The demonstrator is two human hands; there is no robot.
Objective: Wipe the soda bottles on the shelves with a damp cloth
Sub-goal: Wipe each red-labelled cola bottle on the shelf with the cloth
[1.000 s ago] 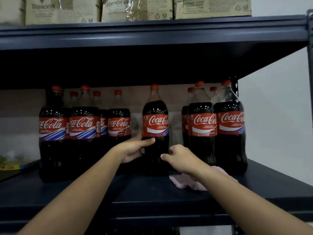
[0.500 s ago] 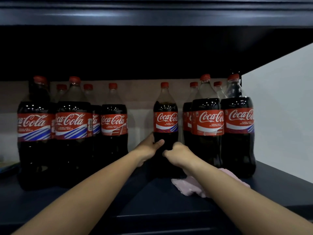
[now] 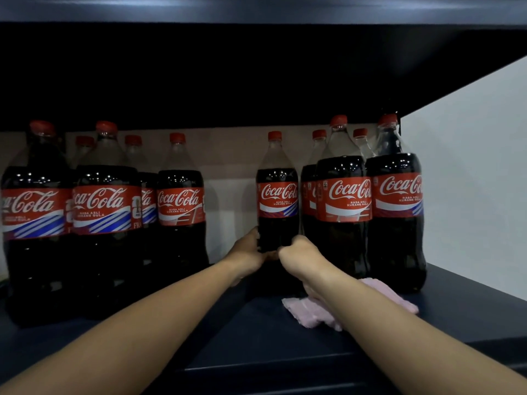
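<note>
A dark blue metal shelf (image 3: 256, 337) carries everything, with another dark shelf board (image 3: 256, 10) overhead and a pale wall (image 3: 470, 181) off to the right of the hands. To the left of the hands stands a group of large cola bottles (image 3: 105, 223), red-capped and red-labelled, some in front and some behind, packed close together. To the right of the hands stands a second group of cola bottles (image 3: 368, 220), also upright and touching one another, the nearest ones just beside the right wrist.

Between the two groups, set farther back toward the wall behind, one cola bottle (image 3: 277, 201) stands upright on its own. Both hands are on its dark lower body, below the label. The left hand (image 3: 247, 252) wraps the bottle's left side, fingers curled round it. The right hand (image 3: 299, 256) closes on the right side, its knuckles facing outward; the fingertips of the two hands nearly meet at the front of the bottle. Whether the bottle's base touches the shelf I cannot tell, since the hands and shadow hide it.

Under the right forearm, just in front of the right-hand group of bottles, a crumpled pink cloth (image 3: 310, 312) lies flat on the shelf. Neither hand touches it; the right arm passes over it.
</note>
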